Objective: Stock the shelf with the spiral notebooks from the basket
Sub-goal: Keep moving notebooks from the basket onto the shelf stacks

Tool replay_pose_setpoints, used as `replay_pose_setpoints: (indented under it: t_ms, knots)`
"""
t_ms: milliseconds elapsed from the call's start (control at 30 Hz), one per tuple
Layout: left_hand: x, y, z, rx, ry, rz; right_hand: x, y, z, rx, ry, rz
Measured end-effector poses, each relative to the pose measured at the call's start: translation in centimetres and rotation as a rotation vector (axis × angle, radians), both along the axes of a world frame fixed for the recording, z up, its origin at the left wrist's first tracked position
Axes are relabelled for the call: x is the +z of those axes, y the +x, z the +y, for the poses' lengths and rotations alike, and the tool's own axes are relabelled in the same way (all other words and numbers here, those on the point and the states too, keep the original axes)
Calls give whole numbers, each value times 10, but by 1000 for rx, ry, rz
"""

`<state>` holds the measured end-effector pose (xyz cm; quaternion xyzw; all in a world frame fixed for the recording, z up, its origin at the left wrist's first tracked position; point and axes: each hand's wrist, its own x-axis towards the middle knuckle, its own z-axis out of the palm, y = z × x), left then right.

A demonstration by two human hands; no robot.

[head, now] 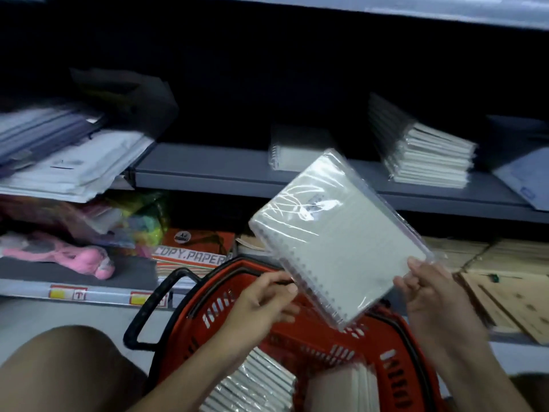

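Observation:
A white spiral notebook (335,233) in clear plastic wrap hangs tilted above the red basket (395,379). My right hand (427,295) grips its lower right corner. My left hand (264,301) pinches its lower left edge by the spiral. More wrapped notebooks (252,385) lie inside the basket below. On the grey shelf (208,171) behind, a single notebook (294,153) lies flat and a leaning stack of notebooks (424,150) sits to its right.
Piled white envelopes and folders (65,162) crowd the shelf's left end. A copy paper box (196,248), pink items (86,260) and brown envelopes (505,281) fill the lower shelf. The basket's black handle (154,304) sticks out left. My knee (59,373) is at bottom left.

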<state>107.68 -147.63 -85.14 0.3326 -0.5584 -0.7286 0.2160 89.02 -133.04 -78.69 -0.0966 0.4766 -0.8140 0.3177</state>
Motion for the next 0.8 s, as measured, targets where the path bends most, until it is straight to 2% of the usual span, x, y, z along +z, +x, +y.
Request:
replay_pose_setpoints:
  t_ms: [100,200,267,333,433,633,800]
  knots:
    - [14,-3,10,-165,51,169,-3,12,-11,16,-75,-173]
    - [26,-3,6,-120,65,283,-6,20,-21,98,-109,-234]
    - [32,-1,-4,-66,35,333,-5,22,-24,190,-64,-136]
    - [37,1,-15,-8,-14,346,-4,21,-26,245,51,62]
    - [42,0,-27,63,-79,345,-7,22,-32,172,186,287]
    - [51,-4,-34,146,-95,274,-13,30,-48,71,178,265]
    - [86,-23,-63,133,-155,266,10,16,-72,45,117,309]
